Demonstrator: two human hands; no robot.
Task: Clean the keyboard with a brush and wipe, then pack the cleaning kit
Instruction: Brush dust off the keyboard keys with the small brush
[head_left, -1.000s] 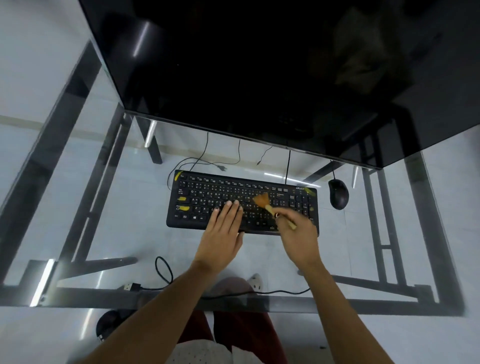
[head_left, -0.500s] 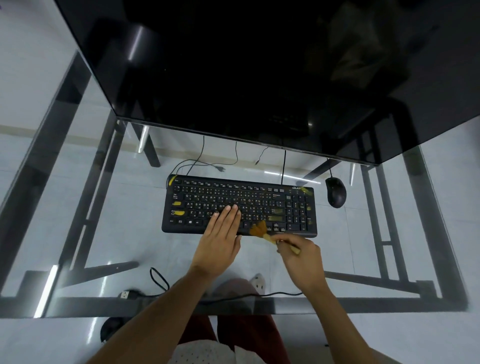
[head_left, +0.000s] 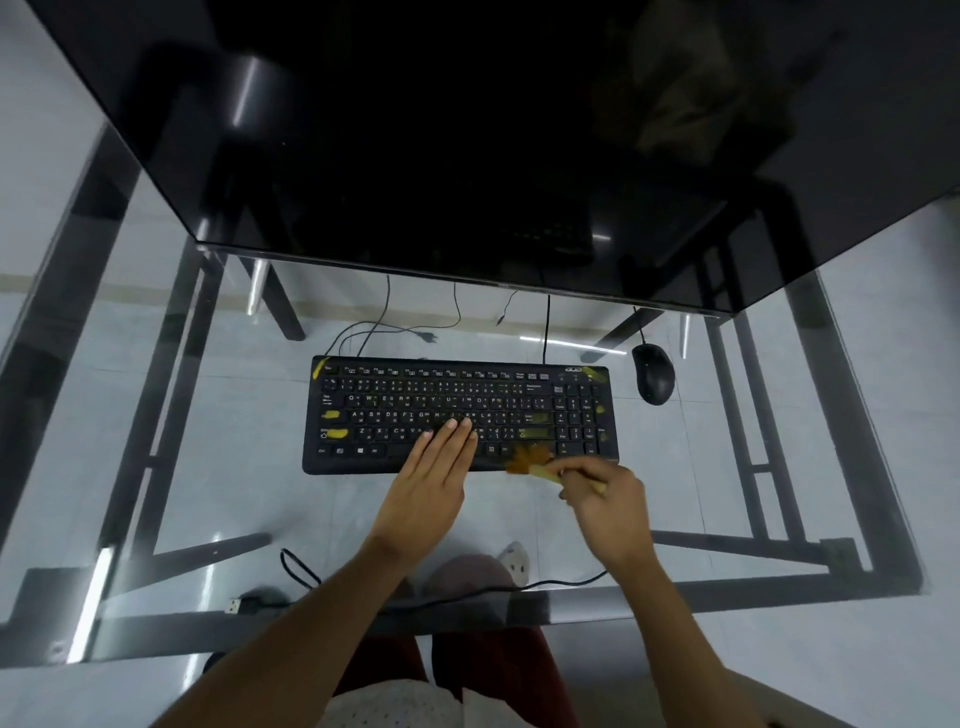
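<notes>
the right hand (head_left: 605, 496) has its grip closed around the pale handle of a small brush (head_left: 530, 460), fingers curled tight on the stem; the orange-brown bristles are blurred and lie over the near edge of the black keyboard (head_left: 460, 413), just below the arrow keys and left of the number pad. the left hand (head_left: 434, 478) holds nothing: it lies flat and open, fingers together and stretched forward, fingertips (head_left: 457, 425) resting on the lower letter rows with the palm over the space bar area and the keyboard's front edge. the two hands are near each other but apart, with the bristles between them. the keyboard sits square on a glass tabletop (head_left: 249, 467), with yellow marks on some left-side keys and at its far corners. a black mouse (head_left: 653, 374) lies just beside the keyboard's far right corner, not touching it. a large dark monitor (head_left: 467, 130) hangs over the far side. a black cable (head_left: 301, 569) with a usb plug curls on the near edge of the glass
</notes>
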